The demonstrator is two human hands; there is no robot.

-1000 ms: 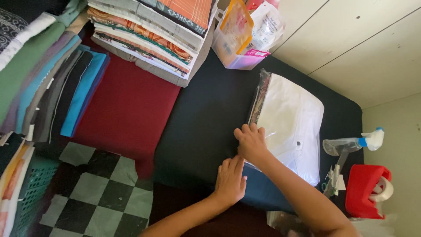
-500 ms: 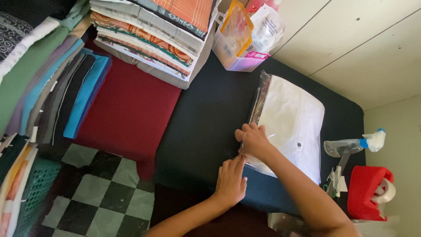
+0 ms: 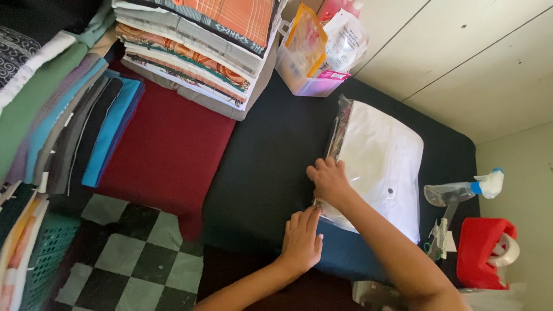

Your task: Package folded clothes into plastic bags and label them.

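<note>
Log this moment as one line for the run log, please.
left hand: flat on dark mat | right hand: pressing edge of clear-bagged white garment | nearby: spray bottle, red tape dispenser, folded clothes stack

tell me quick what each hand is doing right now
Left hand: open, flat on the dark cloth.
Right hand: fingers curled, pressing the edge of the clear-bagged white garment.

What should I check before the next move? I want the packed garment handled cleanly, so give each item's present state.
1. Right hand on the left edge of the bagged white garment: ok.
2. Left hand flat on the dark pad below the bag: ok.
3. Bag lying flat: ok.
4. Bag's edge sealed: cannot tell.
5. Spray bottle apart from the bag: ok.
6. Folded stack apart from the hands: ok.
</note>
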